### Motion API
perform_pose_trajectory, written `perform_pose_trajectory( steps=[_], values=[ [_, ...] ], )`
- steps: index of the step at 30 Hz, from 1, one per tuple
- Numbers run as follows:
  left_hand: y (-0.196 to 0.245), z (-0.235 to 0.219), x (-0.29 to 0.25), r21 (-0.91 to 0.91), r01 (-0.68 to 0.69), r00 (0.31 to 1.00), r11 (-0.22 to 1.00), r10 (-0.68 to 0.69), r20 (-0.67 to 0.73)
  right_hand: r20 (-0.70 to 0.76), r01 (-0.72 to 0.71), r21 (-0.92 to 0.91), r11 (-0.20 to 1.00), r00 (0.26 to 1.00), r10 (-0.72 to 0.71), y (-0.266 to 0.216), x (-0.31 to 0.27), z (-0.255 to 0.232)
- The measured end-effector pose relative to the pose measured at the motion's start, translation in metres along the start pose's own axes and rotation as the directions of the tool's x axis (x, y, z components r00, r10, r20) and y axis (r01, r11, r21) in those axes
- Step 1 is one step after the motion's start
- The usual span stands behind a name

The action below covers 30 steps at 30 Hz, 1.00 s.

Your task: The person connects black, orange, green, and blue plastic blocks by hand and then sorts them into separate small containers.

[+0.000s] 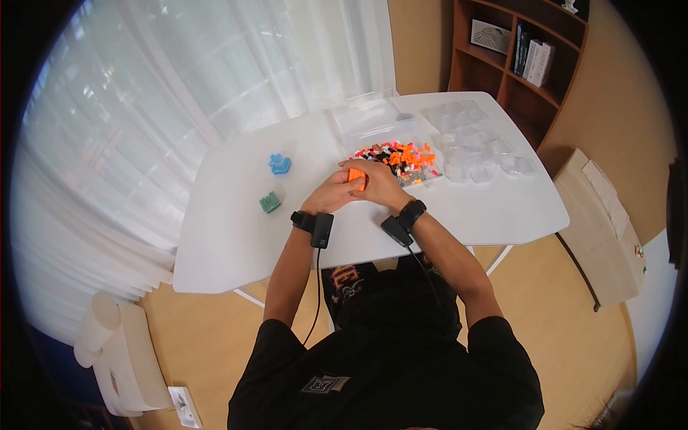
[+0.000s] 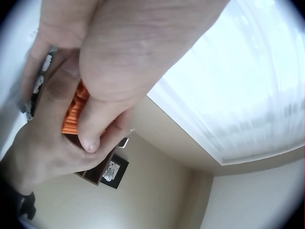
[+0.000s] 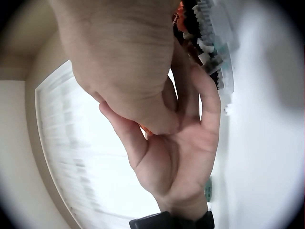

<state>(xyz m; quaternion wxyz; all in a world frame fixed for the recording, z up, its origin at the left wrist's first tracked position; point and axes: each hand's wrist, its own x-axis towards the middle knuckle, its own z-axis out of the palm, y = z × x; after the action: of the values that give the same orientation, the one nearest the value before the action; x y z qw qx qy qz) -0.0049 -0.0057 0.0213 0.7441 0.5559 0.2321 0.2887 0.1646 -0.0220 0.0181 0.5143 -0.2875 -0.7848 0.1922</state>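
Note:
Both hands meet over the table around a ribbed orange block built of small toy bricks (image 1: 356,178). My left hand (image 1: 331,193) grips it from the left, thumb across its near side; in the left wrist view the block's stacked ridges (image 2: 74,113) show between the fingers. My right hand (image 1: 383,188) holds it from the right, its fingers curled over the top. In the right wrist view only a sliver of orange (image 3: 147,129) peeks out; the hands cover the rest. Just beyond them lies a tray heaped with loose orange, black, white and grey bricks (image 1: 405,156).
Left of the hands on the white table (image 1: 236,244) stand a blue brick piece (image 1: 279,165) and a green one (image 1: 269,203). Several clear plastic boxes (image 1: 480,143) sit at the right, and a clear lid or bag (image 1: 369,122) at the back. Cables hang from both wrists.

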Motion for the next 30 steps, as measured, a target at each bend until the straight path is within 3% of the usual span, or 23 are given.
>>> perform_pose_trajectory(
  steps=[6,8,12,16,17,18,20,22,23,24,26,30],
  values=[
    [-0.002,-0.009,0.006,0.077,-0.069,0.995,0.995,0.075,-0.071,0.003,-0.006,-0.117,0.993,1.0,0.007,-0.011,0.002,-0.005],
    [0.003,-0.01,0.003,0.03,-0.085,0.987,0.996,0.088,-0.138,-0.012,-0.065,0.031,0.997,0.998,0.066,-0.014,0.003,-0.008],
    [0.006,-0.005,0.001,-0.039,-0.114,0.946,0.993,0.096,-0.311,-0.007,-0.039,0.0,0.999,0.999,0.039,-0.01,0.002,-0.005],
    [0.004,-0.006,0.003,0.036,-0.125,0.928,0.992,0.13,-0.349,-0.114,-0.066,0.01,0.998,0.991,0.066,0.004,0.005,-0.001],
    [0.002,-0.005,0.004,0.338,-0.105,0.906,0.935,0.23,-0.355,-0.169,-0.065,-0.021,0.998,0.984,0.061,0.008,0.005,-0.001],
    [0.0,-0.003,0.005,0.608,-0.067,0.885,0.791,0.328,-0.329,-0.172,-0.065,-0.023,0.998,0.983,0.06,0.006,0.005,-0.003],
    [-0.002,0.001,0.009,0.592,-0.108,0.902,0.799,0.33,-0.28,-0.115,-0.23,0.118,0.966,0.963,0.244,0.003,0.003,-0.005],
    [-0.002,0.006,0.008,0.573,-0.146,0.915,0.806,0.331,-0.232,-0.133,-0.191,0.033,0.981,0.972,0.194,0.002,0.003,-0.002],
    [-0.002,0.009,0.006,0.651,-0.147,0.911,0.745,0.358,-0.205,-0.147,-0.15,-0.053,0.987,0.979,0.14,0.002,0.003,-0.001],
    [-0.002,0.01,0.006,0.723,-0.146,0.907,0.676,0.383,-0.174,-0.149,-0.15,-0.052,0.987,0.979,0.141,0.003,0.004,0.0],
    [-0.006,0.009,0.008,0.739,-0.153,0.904,0.656,0.395,-0.163,-0.224,-0.108,-0.089,0.99,0.971,0.086,0.006,0.003,0.002],
    [-0.003,0.014,0.006,0.815,-0.134,0.891,0.563,0.429,-0.15,-0.154,-0.147,-0.034,0.989,0.978,0.14,0.003,0.002,-0.001]
  ],
)
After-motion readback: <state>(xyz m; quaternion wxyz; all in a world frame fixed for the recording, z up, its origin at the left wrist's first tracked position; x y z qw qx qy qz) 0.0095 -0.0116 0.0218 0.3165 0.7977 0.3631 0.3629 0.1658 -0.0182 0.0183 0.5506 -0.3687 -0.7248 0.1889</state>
